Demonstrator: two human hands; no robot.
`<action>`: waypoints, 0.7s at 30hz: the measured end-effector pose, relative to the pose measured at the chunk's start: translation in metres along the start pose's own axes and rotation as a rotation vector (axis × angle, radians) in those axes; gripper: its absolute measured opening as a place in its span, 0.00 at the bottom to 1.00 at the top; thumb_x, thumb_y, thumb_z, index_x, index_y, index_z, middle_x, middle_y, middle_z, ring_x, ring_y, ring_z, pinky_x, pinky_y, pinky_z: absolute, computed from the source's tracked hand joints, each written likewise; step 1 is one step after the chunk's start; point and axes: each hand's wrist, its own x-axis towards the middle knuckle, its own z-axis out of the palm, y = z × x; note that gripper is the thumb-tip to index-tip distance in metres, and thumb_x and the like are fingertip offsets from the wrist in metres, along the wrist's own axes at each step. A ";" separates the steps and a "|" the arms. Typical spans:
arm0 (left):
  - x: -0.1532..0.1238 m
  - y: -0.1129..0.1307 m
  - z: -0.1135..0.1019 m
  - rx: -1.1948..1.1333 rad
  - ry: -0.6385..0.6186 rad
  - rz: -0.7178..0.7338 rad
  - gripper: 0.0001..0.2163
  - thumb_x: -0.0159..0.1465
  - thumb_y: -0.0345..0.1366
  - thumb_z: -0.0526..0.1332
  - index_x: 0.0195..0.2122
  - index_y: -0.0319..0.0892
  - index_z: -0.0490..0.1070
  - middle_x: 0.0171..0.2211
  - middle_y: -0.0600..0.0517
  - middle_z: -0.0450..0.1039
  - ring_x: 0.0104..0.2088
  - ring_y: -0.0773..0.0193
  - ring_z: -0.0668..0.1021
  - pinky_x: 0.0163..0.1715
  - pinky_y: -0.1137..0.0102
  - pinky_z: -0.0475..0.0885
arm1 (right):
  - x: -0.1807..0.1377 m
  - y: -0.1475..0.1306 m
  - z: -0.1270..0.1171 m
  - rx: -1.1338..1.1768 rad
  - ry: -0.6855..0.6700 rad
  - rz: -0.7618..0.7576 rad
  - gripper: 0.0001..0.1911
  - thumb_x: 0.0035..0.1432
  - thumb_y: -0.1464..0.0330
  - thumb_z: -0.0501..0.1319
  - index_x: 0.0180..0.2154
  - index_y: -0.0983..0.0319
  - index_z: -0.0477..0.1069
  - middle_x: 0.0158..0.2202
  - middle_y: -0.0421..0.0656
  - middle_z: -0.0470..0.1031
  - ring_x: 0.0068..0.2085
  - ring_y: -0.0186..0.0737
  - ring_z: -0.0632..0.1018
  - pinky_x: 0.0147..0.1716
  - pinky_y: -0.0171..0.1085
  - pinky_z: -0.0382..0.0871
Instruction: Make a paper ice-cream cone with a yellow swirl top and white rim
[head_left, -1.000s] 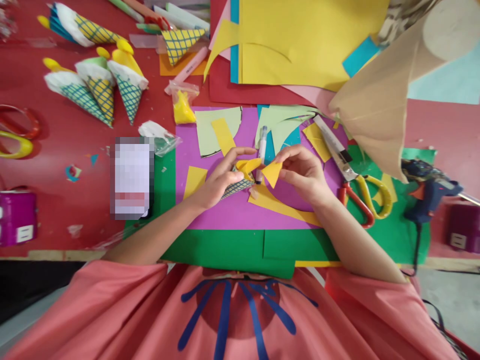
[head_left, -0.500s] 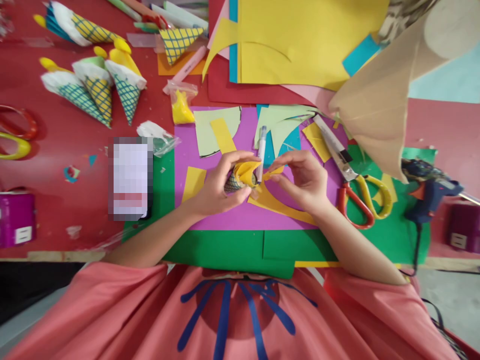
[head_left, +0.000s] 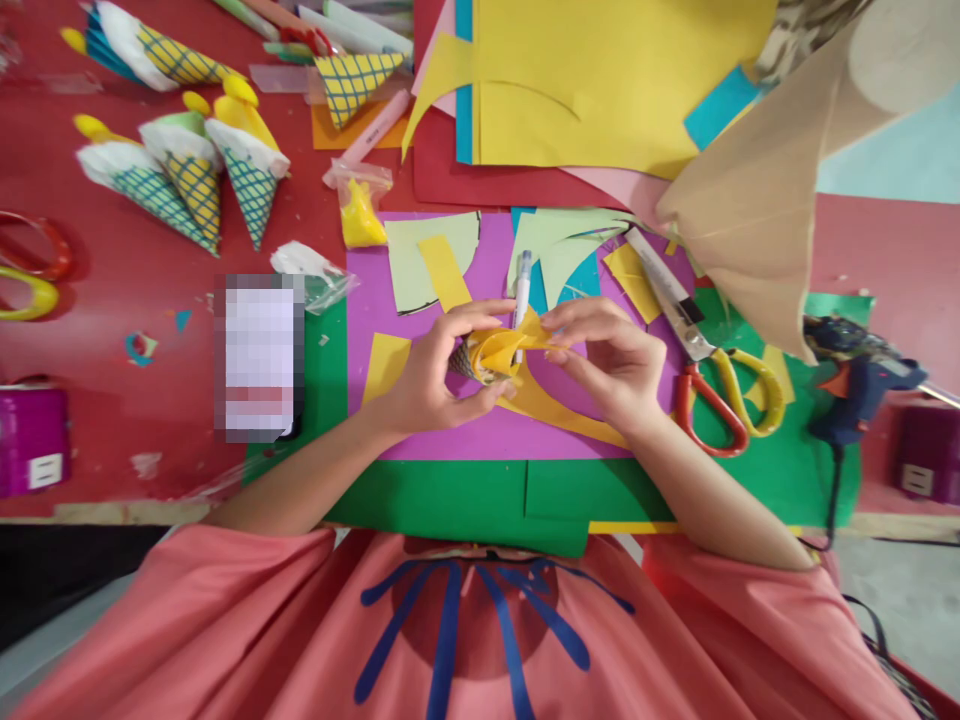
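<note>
My left hand [head_left: 439, 375] is closed around a small paper cone [head_left: 463, 362] with a dark crisscross pattern, lying on its side with its mouth to the right. Folded yellow paper [head_left: 499, 350] fills that mouth and sticks out of it. Between thumb and fingers, my right hand [head_left: 611, 360] pinches the free right end of this yellow paper. Below both hands, a curved yellow paper offcut [head_left: 577, 424] lies on the purple sheet [head_left: 450, 437]. A white marker [head_left: 523, 285] lies just beyond the cone, its lower end partly hidden by the work.
Large scissors [head_left: 697, 350] and a glue gun [head_left: 862, 390] lie at right. Finished paper cones [head_left: 184, 185] stand grouped at upper left, near a phone [head_left: 259, 360]. A bag of yellow clay [head_left: 363, 212] and yellow sheets [head_left: 615, 80] are farther back.
My right hand has shifted slightly right, drawing the yellow paper farther out of the cone's mouth. My left hand keeps its hold on the cone.
</note>
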 end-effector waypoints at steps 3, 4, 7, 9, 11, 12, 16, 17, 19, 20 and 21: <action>0.000 -0.001 -0.001 0.084 0.016 0.079 0.27 0.60 0.35 0.69 0.58 0.44 0.61 0.57 0.40 0.72 0.57 0.54 0.77 0.49 0.61 0.79 | 0.000 0.000 -0.001 -0.014 -0.004 -0.033 0.14 0.57 0.77 0.68 0.41 0.52 0.79 0.42 0.38 0.81 0.46 0.40 0.80 0.50 0.46 0.74; 0.000 -0.002 -0.002 0.116 0.022 0.102 0.28 0.59 0.35 0.69 0.58 0.44 0.61 0.57 0.40 0.72 0.56 0.54 0.78 0.49 0.60 0.79 | 0.000 0.000 -0.001 -0.017 -0.007 -0.035 0.15 0.57 0.77 0.68 0.42 0.52 0.78 0.42 0.38 0.80 0.46 0.40 0.80 0.50 0.46 0.74; 0.000 -0.003 -0.003 0.202 0.034 0.139 0.27 0.59 0.36 0.70 0.57 0.45 0.61 0.57 0.41 0.71 0.54 0.55 0.79 0.48 0.59 0.79 | -0.001 0.000 -0.002 -0.031 -0.013 -0.026 0.14 0.57 0.75 0.68 0.42 0.51 0.78 0.45 0.38 0.79 0.47 0.40 0.80 0.49 0.45 0.75; 0.000 -0.004 -0.003 0.237 0.044 0.151 0.25 0.60 0.37 0.69 0.56 0.47 0.61 0.57 0.43 0.71 0.53 0.56 0.79 0.47 0.60 0.80 | -0.001 0.000 -0.002 -0.044 -0.011 -0.025 0.14 0.57 0.75 0.68 0.42 0.51 0.79 0.47 0.38 0.78 0.48 0.40 0.79 0.50 0.45 0.76; 0.000 -0.004 -0.003 0.251 0.057 0.151 0.24 0.61 0.37 0.68 0.55 0.48 0.61 0.57 0.44 0.71 0.54 0.56 0.79 0.48 0.60 0.80 | -0.001 -0.001 -0.002 -0.052 -0.011 -0.034 0.14 0.57 0.74 0.69 0.42 0.50 0.79 0.48 0.38 0.77 0.50 0.40 0.79 0.50 0.45 0.76; 0.000 -0.005 -0.003 0.254 0.063 0.150 0.23 0.61 0.38 0.68 0.55 0.48 0.61 0.57 0.45 0.71 0.55 0.55 0.79 0.48 0.60 0.80 | -0.001 -0.001 -0.002 -0.052 -0.011 -0.038 0.14 0.57 0.74 0.69 0.42 0.50 0.79 0.48 0.38 0.77 0.50 0.40 0.79 0.50 0.45 0.76; 0.000 -0.006 -0.002 0.253 0.076 0.139 0.23 0.61 0.39 0.68 0.55 0.49 0.60 0.57 0.45 0.71 0.54 0.56 0.79 0.48 0.59 0.80 | 0.000 -0.002 -0.003 -0.058 -0.003 -0.041 0.14 0.56 0.75 0.69 0.42 0.50 0.79 0.45 0.38 0.77 0.47 0.39 0.79 0.48 0.44 0.76; 0.001 -0.006 -0.002 0.252 0.079 0.147 0.24 0.61 0.39 0.69 0.54 0.49 0.60 0.56 0.45 0.72 0.53 0.57 0.79 0.48 0.60 0.80 | 0.000 -0.001 -0.003 -0.059 0.000 -0.042 0.14 0.56 0.75 0.69 0.42 0.50 0.79 0.44 0.38 0.77 0.47 0.39 0.79 0.48 0.44 0.76; 0.001 -0.006 -0.002 0.251 0.086 0.168 0.24 0.60 0.38 0.69 0.55 0.48 0.61 0.56 0.44 0.72 0.52 0.57 0.80 0.48 0.60 0.80 | -0.001 -0.001 -0.003 -0.059 0.004 -0.046 0.14 0.56 0.74 0.69 0.42 0.50 0.79 0.44 0.38 0.77 0.46 0.38 0.79 0.47 0.44 0.76; 0.001 -0.006 -0.002 0.252 0.089 0.174 0.25 0.60 0.38 0.70 0.55 0.48 0.61 0.56 0.44 0.72 0.52 0.57 0.80 0.48 0.60 0.80 | -0.001 0.000 -0.002 -0.059 0.004 -0.046 0.14 0.56 0.74 0.69 0.42 0.50 0.79 0.44 0.38 0.77 0.45 0.38 0.79 0.46 0.44 0.76; 0.001 -0.005 -0.002 0.252 0.090 0.176 0.25 0.60 0.37 0.70 0.55 0.48 0.61 0.56 0.44 0.72 0.53 0.57 0.80 0.48 0.60 0.79 | -0.001 0.000 -0.002 -0.059 0.003 -0.045 0.14 0.56 0.74 0.69 0.42 0.50 0.79 0.43 0.38 0.77 0.45 0.38 0.79 0.46 0.44 0.76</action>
